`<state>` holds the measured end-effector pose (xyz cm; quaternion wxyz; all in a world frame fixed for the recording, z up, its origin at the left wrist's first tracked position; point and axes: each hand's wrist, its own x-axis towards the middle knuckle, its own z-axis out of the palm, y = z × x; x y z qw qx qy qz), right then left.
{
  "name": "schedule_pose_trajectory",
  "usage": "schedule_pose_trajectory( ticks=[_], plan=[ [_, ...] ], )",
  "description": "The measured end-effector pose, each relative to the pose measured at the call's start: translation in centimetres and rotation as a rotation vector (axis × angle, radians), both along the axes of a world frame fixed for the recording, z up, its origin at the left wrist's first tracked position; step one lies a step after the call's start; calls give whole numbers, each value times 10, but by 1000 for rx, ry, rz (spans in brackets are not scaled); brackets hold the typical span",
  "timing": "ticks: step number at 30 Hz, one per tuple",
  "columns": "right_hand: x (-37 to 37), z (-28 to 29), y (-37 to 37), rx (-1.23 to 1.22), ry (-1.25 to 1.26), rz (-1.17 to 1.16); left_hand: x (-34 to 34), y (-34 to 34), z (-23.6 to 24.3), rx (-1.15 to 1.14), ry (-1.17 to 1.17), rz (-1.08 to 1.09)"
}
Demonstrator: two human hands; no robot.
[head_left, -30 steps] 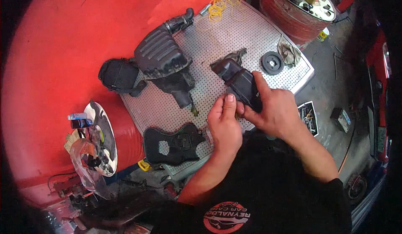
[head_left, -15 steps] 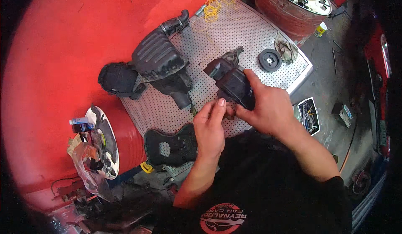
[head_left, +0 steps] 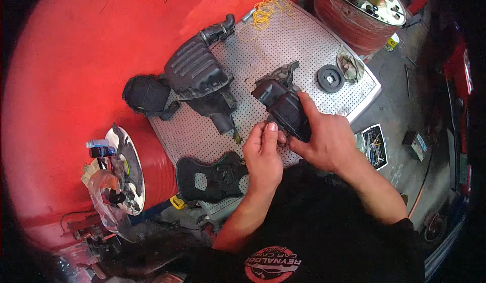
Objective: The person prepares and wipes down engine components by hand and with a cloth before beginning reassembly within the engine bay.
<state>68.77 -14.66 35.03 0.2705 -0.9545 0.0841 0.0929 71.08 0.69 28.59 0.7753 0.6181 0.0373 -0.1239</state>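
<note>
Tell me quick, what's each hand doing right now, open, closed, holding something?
Left hand: curled beside the black plastic part; whether it grips anything cannot be told.
Right hand: closed, holding that part.

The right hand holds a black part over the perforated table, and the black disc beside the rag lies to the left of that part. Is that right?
Not quite: the head view shows the disc beside the rag to the right of the black part that the right hand holds over the perforated table.
</note>
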Motion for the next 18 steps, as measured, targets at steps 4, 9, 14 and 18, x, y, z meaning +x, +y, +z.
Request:
schedule_pose_trajectory(
  ticks=[4,9,14,18],
  plan=[
    [1,0,-3,-10,-36,3,4,4,-3,-48,-20,-90],
    [-7,3,-14,74,-54,-50,16,21,-3,225,-237,-317],
    [-11,-5,-30,60,-119,-95,38,15,-22,205,-462,-177],
    [-14,-2,-33,74,-128,-60,56,5,-7,506,-1011,-36]
  ],
)
